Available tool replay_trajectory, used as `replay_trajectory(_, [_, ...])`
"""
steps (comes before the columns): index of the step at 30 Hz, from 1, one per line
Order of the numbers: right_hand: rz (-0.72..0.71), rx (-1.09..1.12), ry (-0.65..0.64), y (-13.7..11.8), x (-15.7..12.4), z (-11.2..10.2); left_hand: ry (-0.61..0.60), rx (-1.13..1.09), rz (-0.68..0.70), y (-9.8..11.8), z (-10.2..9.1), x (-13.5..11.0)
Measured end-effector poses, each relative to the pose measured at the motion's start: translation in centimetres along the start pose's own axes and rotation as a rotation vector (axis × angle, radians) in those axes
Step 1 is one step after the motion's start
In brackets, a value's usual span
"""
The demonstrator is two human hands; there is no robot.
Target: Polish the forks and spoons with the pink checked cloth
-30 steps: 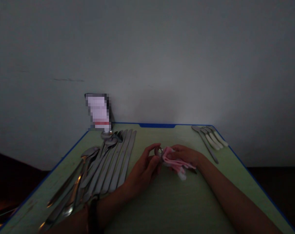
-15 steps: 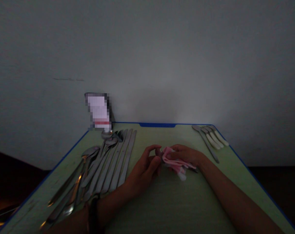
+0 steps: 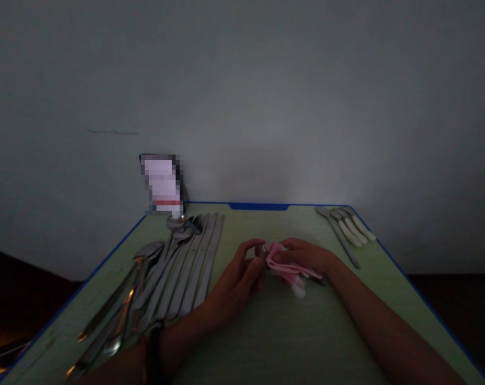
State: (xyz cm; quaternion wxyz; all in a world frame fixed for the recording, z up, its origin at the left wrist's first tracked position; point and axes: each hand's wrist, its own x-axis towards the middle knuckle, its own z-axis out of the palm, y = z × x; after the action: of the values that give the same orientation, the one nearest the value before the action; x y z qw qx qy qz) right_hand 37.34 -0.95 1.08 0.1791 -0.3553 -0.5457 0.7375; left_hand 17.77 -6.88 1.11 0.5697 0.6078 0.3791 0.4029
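Note:
My left hand (image 3: 238, 277) and my right hand (image 3: 306, 255) meet at the middle of a green table (image 3: 274, 331). The right hand's fingers are closed on a pink cloth (image 3: 284, 266) wrapped round a small piece of cutlery with a white handle end (image 3: 299, 291) sticking out below. The left hand pinches the other end of that piece, which the cloth now mostly hides. Light is dim.
A long row of metal spoons and knives (image 3: 174, 272) lies on the table's left side. Several white-handled pieces of cutlery (image 3: 348, 230) lie at the far right corner. A blurred-out card (image 3: 162, 184) leans against the grey wall. The table has a blue rim (image 3: 258, 205).
The shiny spoon bowl seen between my hands a second ago is now covered by the cloth and fingers. Both hands have barely shifted.

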Motion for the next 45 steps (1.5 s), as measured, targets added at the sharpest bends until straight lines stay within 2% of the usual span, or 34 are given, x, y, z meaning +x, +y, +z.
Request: replay_trajectory(45, [-0.001,0.009,0.027,0.32,0.24,-0.05,-0.003,0.056,-0.012,0.04,-0.04,0.0])
